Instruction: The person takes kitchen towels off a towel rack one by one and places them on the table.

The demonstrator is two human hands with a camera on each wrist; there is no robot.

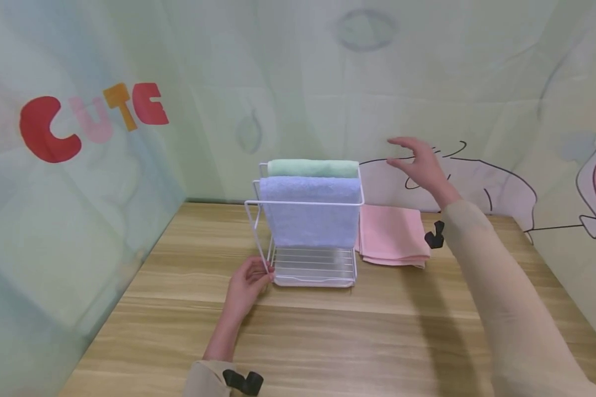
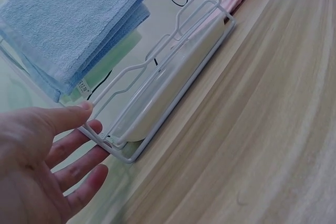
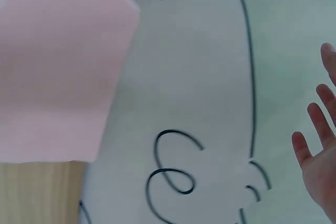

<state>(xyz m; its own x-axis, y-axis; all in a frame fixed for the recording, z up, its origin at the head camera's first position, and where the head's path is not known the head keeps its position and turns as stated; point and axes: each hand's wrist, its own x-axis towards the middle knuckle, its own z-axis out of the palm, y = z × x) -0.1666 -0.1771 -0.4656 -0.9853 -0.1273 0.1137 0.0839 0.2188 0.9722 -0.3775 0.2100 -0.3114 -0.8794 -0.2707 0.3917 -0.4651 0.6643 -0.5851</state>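
Observation:
A white wire towel rack [image 1: 304, 203] with a tray at its base stands on the table. Over its bars hang a blue towel [image 1: 310, 215] and, behind it, a mint green towel [image 1: 313, 167]. My left hand [image 1: 245, 284] pinches the rack's lower left front corner. In the left wrist view, the thumb and index finger of the left hand [image 2: 58, 156] meet at the wire. My right hand [image 1: 422, 165] is raised in the air, thumb and fingers apart, holding nothing. Below it, right of the rack, lies a folded pink towel [image 1: 392, 234].
The wood-grain table [image 1: 308, 342] runs up to a printed cloth backdrop [image 1: 298, 82] at the back and sides. Black wrist mounts [image 1: 243, 381] sit on both forearms.

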